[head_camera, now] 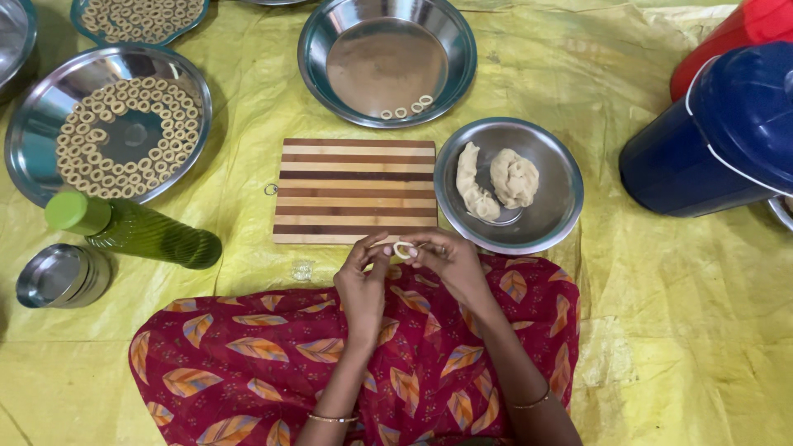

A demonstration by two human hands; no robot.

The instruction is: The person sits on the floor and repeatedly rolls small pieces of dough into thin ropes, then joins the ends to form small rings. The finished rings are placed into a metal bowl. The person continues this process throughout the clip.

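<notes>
**Dough ring pinched between both hands**

We hold a small dough ring point(402, 249) btwn both hands, just below the striped cutting board's point(355, 192) near edge, above our lap. Left hand point(363, 279) at 8 o'clock of the ring, fingers curled in, tips pinched on its left side. Right hand point(450, 258) at 4 o'clock, thumb & forefinger closed on its right side, w/ a thin dough tail sticking out toward 3 o'clock.

At 1 o'clock from the ring, a steel plate point(553, 161) w/ two dough lumps point(496, 182). At 12, past the board, a steel bowl point(446, 33) w/ a few finished rings. At 10 o'clock, a big steel plate point(33, 140) w/ many rings laid in circles. At 9, a green bottle point(140, 230) on its side, a steel tin point(62, 277) next to it. At 2 o'clock, well apart, a blue jug point(719, 136). Yellow sheet point(661, 289) under everything.
</notes>
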